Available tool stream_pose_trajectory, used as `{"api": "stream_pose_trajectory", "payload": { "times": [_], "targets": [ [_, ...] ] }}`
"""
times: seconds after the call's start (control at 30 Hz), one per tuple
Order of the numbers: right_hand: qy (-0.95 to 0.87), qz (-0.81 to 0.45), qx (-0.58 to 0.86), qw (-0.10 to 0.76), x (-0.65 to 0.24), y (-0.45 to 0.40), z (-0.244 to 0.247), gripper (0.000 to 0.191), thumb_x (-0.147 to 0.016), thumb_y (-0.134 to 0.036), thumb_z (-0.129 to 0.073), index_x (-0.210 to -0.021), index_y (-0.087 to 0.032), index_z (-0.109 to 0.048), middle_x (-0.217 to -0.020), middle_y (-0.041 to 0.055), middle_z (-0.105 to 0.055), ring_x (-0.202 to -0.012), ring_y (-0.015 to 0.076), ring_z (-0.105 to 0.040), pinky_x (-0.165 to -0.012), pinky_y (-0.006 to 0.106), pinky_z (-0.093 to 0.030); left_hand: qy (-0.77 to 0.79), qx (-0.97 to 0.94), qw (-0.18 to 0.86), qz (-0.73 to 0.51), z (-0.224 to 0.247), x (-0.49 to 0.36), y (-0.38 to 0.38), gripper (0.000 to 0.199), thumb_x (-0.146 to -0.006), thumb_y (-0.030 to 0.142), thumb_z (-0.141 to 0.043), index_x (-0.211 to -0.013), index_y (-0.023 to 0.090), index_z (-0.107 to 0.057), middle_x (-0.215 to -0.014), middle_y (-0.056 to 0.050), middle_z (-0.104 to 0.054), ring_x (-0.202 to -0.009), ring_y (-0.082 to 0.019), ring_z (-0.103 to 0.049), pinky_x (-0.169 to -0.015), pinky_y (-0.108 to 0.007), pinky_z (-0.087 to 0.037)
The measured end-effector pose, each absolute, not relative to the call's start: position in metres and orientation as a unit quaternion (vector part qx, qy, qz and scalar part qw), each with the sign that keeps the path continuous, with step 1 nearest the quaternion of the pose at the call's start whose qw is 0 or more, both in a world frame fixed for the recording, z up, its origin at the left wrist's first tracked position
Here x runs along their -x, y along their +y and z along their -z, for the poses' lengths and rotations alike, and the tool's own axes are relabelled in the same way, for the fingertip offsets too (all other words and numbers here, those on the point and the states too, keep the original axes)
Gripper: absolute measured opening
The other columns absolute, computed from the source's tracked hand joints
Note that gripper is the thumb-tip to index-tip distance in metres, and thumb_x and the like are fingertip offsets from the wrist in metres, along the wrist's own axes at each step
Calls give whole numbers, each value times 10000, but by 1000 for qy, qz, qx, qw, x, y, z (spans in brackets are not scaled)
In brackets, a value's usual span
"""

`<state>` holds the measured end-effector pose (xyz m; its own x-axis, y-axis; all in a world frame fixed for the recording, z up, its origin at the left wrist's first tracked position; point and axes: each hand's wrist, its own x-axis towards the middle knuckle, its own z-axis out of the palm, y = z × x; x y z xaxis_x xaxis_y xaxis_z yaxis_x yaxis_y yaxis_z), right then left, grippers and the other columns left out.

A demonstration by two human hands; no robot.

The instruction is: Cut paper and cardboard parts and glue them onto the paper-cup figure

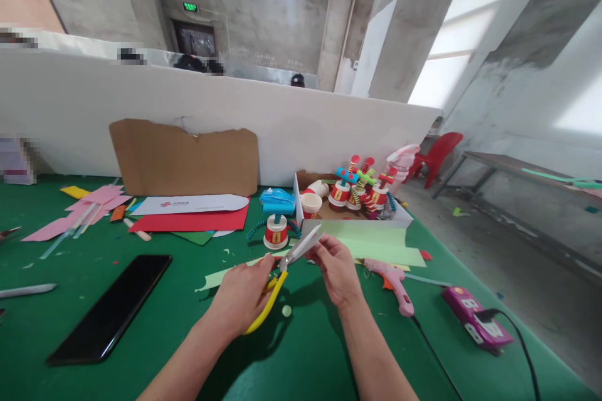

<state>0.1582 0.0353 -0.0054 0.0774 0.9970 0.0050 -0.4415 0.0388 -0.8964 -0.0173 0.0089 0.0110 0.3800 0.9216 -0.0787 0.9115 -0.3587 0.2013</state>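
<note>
the left hand (242, 293) bends inward, its fingers curled around the yellow-handled metal scissors (283, 266), whose blades point at the right fingers. the right hand (340, 268) tips in too, fingertips close together by the blades; i cannot tell what they pinch. just past the left fingers stands a red-and-white paper cup toy with springy dark arms (276, 235). the table (188, 301) is smooth and green, and a gray wall (263, 19) is far past both hands. right of the right fingers, past the pink glue gun (398, 283), is the table's slanting edge.
</note>
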Motion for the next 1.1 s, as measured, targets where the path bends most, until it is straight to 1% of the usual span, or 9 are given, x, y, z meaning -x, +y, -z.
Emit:
{"api": "stream_pose_trajectory", "payload": {
  "times": [0.2, 0.37, 0.47, 0.53, 0.63, 0.7, 0.77, 0.9, 1.1],
  "targets": [
    [-357, -579, 387, 623, -159, 35, 4, 274, -538, -352, -824, -700, -177, -690, -635, -16, -658, -546, 96, -560, -616, 246, -483, 553, -827, 98, -22, -10, 18, 9, 289, -862, 252, -353, -1116, 183, -474, -894, -110, -676, -822, -281, -638, -674, -340, -436],
    [-352, -580, 389, 623, -159, 35, 3, 293, -520, -364, -833, -698, -176, -694, -642, -14, -664, -551, 96, -569, -614, 244, -488, 551, -830, 86, -24, -8, 19, 10, 275, -849, 242, -375, -1102, 186, -468, -869, -103, -677, -817, -283, -637, -658, -328, -425],
    [-345, -578, 400, 622, -160, 35, 3, 317, -499, -370, -841, -698, -170, -696, -633, -15, -660, -548, 93, -573, -599, 232, -486, 551, -829, 87, -43, -4, 21, 11, 242, -841, 246, -388, -1061, 200, -476, -825, -85, -673, -777, -272, -640, -626, -306, -402],
    [-342, -575, 412, 619, -160, 35, 3, 313, -506, -368, -838, -699, -165, -698, -624, -15, -654, -544, 89, -571, -589, 224, -483, 562, -817, 94, -81, 0, 23, 12, 204, -850, 270, -384, -1024, 213, -475, -767, -59, -662, -713, -249, -636, -579, -281, -371],
    [-351, -572, 423, 609, -159, 35, 3, 295, -548, -367, -814, -729, -159, -709, -630, -8, -654, -559, 89, -574, -610, 228, -492, 593, -775, 123, -180, 7, 25, 14, 185, -882, 364, -343, -912, 224, -459, -655, -13, -614, -574, -198, -588, -510, -257, -317],
    [-368, -568, 428, 599, -158, 34, 4, 306, -567, -364, -800, -773, -155, -711, -634, -4, -659, -576, 94, -586, -639, 240, -504, 601, -740, 155, -258, 9, 25, 16, 234, -874, 429, -339, -812, 223, -433, -609, 8, -574, -522, -163, -544, -493, -245, -318],
    [-388, -562, 436, 586, -157, 34, 4, 335, -581, -361, -789, -832, -160, -697, -630, -8, -663, -583, 103, -603, -656, 254, -514, 596, -702, 211, -327, 8, 23, 17, 270, -842, 473, -373, -760, 219, -417, -588, 22, -547, -493, -137, -518, -481, -231, -346],
    [-429, -550, 446, 561, -154, 34, 6, 369, -620, -360, -752, -920, -179, -636, -598, -26, -656, -588, 128, -638, -658, 286, -531, 588, -627, 326, -395, 6, 20, 19, 293, -764, 496, -468, -780, 204, -450, -561, 36, -542, -426, -116, -508, -438, -223, -400],
    [-484, -528, 461, 524, -152, 34, 10, 286, -673, -300, -675, -925, -190, -598, -583, -39, -643, -576, 141, -647, -634, 290, -529, 584, -609, 324, -429, 12, 23, 24, 276, -750, 464, -513, -790, 193, -482, -548, 43, -549, -401, -106, -506, -412, -210, -388]
  ]
}}
